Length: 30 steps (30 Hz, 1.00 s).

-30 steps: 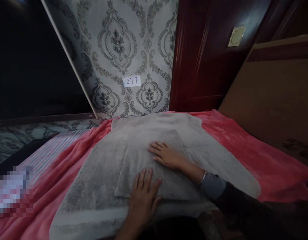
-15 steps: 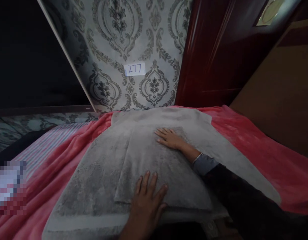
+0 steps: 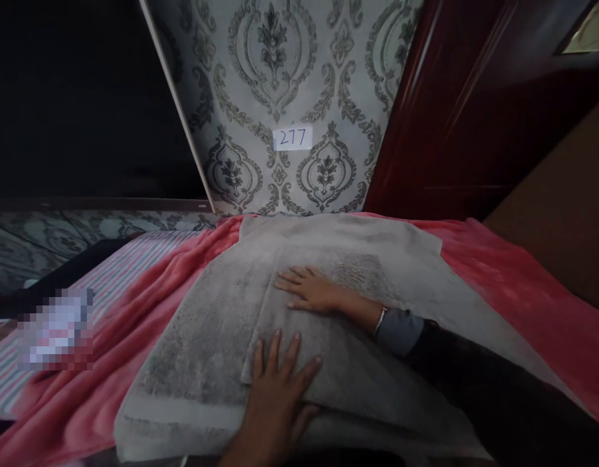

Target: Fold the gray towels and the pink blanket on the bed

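A grey plush towel [image 3: 338,370], folded over, lies flat on a larger grey plush cloth [image 3: 196,337]. My left hand [image 3: 274,389] rests with fingers spread on the towel's near left part. Farther forward, my right hand [image 3: 309,288] lies palm down on the towel's upper left part, its fingers stretched out. Neither hand grips the fabric. The right forearm, in a dark sleeve with a grey cuff, covers part of the towel's right side.
Under the grey cloth spreads a pink blanket [image 3: 503,279], bunched at the left [image 3: 148,324] over a striped sheet [image 3: 128,259]. Behind stand a patterned wall with a paper label [image 3: 293,138], a dark screen [image 3: 85,97] and a dark red door [image 3: 464,117].
My right hand has slid left across the towel, closer to my left hand. My left hand stays on the near edge. The camera view has turned a little to the left.
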{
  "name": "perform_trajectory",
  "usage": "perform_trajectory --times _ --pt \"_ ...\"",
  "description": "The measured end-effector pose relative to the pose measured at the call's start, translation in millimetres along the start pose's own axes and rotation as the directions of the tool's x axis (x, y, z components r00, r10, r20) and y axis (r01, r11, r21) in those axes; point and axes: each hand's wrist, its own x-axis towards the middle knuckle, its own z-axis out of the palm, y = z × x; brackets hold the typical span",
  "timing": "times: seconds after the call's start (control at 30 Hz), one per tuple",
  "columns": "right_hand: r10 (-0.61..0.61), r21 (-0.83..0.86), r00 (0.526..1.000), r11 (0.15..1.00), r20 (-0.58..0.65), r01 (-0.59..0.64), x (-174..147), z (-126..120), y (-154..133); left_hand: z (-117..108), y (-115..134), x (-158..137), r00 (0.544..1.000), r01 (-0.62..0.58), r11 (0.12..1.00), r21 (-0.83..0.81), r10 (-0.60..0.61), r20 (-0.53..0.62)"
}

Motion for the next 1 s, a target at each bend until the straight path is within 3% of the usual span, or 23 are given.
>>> perform_trajectory --times 0.27,0.57,0.67,0.8,0.87,0.93,1.0 --pt "0.167 -0.005 0.986 0.986 0.014 -0.167 52.5 0.6 58.7 16.6 3.4 -10.1 0.998 0.052 0.999 -0.014 -0.051 0.031" --pt "0.317 0.013 0.948 0.948 -0.019 -0.317 69.6 -7.1 64.5 16.0 1.3 -10.4 0.999 0.044 0.999 -0.025 -0.043 0.012" --pt "0.332 -0.024 0.939 0.942 -0.088 -0.335 59.3 -11.6 41.4 12.9 2.0 -10.1 0.998 0.053 0.998 -0.031 -0.053 0.018" --pt "0.061 -0.063 0.995 0.996 -0.082 -0.066 27.8 -0.2 -2.7 9.2 -0.5 -10.6 0.999 0.037 0.997 -0.063 -0.037 -0.003" --pt "0.011 -0.061 0.998 0.998 -0.055 -0.015 8.9 6.9 -15.2 8.2 -1.8 -10.0 0.999 0.038 0.996 -0.084 -0.041 -0.036" --pt "0.122 -0.056 0.99 0.99 -0.068 -0.126 -10.2 9.8 -16.2 7.6 -2.0 -8.6 0.997 0.041 0.994 -0.102 -0.047 -0.056" --pt "0.312 -0.042 0.946 0.948 -0.09 -0.317 -30.4 9.2 -9.7 7.3 -0.9 -7.2 0.997 0.043 0.992 -0.116 -0.05 -0.055"
